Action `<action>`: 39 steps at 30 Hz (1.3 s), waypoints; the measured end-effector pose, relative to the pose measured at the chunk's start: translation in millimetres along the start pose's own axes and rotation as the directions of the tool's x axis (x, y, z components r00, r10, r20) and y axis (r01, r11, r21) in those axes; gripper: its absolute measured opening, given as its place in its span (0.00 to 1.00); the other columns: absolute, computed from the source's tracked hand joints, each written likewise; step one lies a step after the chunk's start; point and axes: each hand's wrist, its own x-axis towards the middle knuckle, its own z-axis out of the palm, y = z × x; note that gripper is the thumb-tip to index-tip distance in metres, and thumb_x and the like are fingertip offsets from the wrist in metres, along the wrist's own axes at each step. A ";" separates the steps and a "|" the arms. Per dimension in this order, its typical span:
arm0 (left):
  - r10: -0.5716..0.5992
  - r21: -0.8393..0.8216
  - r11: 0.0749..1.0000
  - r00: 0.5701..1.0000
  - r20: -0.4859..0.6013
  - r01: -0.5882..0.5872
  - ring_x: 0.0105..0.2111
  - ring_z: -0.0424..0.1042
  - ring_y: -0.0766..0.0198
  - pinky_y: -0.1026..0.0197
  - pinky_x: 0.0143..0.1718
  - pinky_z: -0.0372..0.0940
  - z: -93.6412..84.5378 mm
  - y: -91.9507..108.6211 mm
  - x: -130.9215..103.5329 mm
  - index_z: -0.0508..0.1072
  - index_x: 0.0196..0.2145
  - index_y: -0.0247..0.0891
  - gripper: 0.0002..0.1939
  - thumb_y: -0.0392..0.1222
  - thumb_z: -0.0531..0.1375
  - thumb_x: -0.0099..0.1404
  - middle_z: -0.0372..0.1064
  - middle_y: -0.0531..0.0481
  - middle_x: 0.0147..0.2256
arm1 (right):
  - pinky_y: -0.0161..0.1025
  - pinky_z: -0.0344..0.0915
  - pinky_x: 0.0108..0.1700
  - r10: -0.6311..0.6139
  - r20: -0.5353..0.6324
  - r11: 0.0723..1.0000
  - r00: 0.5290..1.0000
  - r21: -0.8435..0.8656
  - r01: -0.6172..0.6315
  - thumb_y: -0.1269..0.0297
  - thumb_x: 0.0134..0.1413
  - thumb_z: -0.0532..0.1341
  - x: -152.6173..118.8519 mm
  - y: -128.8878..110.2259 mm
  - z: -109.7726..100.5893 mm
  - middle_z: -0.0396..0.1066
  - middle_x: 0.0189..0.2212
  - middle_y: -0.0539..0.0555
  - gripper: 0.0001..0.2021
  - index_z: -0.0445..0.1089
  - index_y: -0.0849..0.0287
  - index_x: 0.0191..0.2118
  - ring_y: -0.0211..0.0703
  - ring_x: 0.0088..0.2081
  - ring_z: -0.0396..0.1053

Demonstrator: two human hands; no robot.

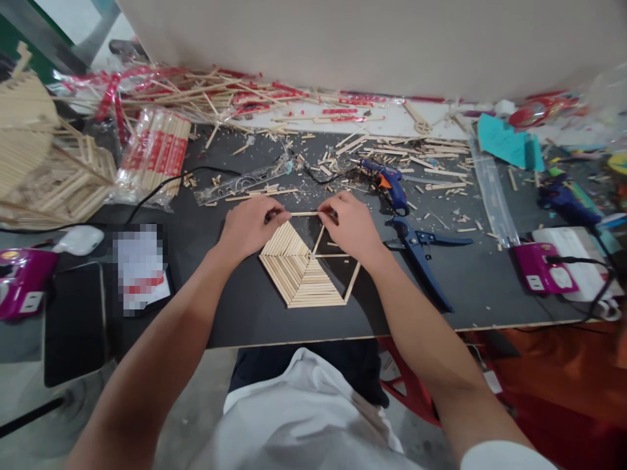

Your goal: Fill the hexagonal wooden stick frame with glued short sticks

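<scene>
A hexagonal panel of thin wooden sticks (pixel 283 277) lies flat on the dark table. Its left and lower sections are filled with rows of sticks, while the right part shows bare outline and spokes. Along its far edge runs a short wooden stick (pixel 304 213). My left hand (pixel 251 225) pinches that stick's left end, and my right hand (pixel 351 230) pinches the right end. Both hands have their fingers closed and partly cover the panel's upper corners. Whether the stick is fixed to the frame, I cannot tell.
Right of the panel lie a blue-handled cutter (pixel 421 258) and a blue glue gun (pixel 389 183). Stick offcuts (pixel 435 156) litter the back. Packaged chopsticks (pixel 154 150), a clear ruler (pixel 245 181), a phone (pixel 73 323) and a stick structure (pixel 81 170) are on the left. Purple power sockets (pixel 543 267) sit at right.
</scene>
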 end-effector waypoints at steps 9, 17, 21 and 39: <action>0.026 -0.052 0.998 0.999 -0.030 -0.027 0.42 0.75 0.56 0.56 0.39 0.64 5.3 -2.0 0.3 0.80 0.42 0.41 0.14 0.50 0.58 0.73 0.78 0.47 0.39 | 0.51 0.68 0.54 0.059 -0.152 0.992 0.987 -0.104 -0.075 0.66 0.64 0.64 56.9 16.6 -77.9 0.78 0.40 0.58 0.05 0.78 0.59 0.40 0.49 0.43 0.76; 0.073 -0.031 0.997 0.997 -0.008 -0.074 0.43 0.75 0.56 0.56 0.41 0.65 6.2 -7.8 0.8 0.80 0.42 0.42 0.16 0.51 0.56 0.75 0.77 0.47 0.40 | 0.49 0.60 0.59 0.132 0.164 0.949 0.978 -0.307 -0.076 0.71 0.54 0.57 176.4 88.3 -97.1 0.80 0.51 0.62 0.12 0.78 0.71 0.32 0.46 0.61 0.70; 0.069 0.012 0.998 0.998 -0.001 -0.069 0.44 0.75 0.56 0.58 0.39 0.64 4.8 -2.2 -2.2 0.80 0.45 0.42 0.15 0.49 0.56 0.76 0.77 0.47 0.42 | 0.39 0.61 0.51 -0.011 0.137 0.925 0.990 -0.375 0.062 0.67 0.52 0.53 197.5 101.0 -82.4 0.79 0.51 0.60 0.17 0.70 0.71 0.19 0.39 0.60 0.69; 0.065 -0.051 0.996 0.994 -0.087 -0.070 0.37 0.74 0.58 0.58 0.37 0.62 9.4 -2.1 -0.8 0.80 0.41 0.38 0.13 0.45 0.57 0.73 0.77 0.47 0.36 | 0.43 0.61 0.53 -0.239 -0.062 0.924 0.969 -0.320 0.207 0.70 0.65 0.63 136.4 26.8 -117.4 0.80 0.46 0.62 0.14 0.81 0.69 0.51 0.42 0.45 0.74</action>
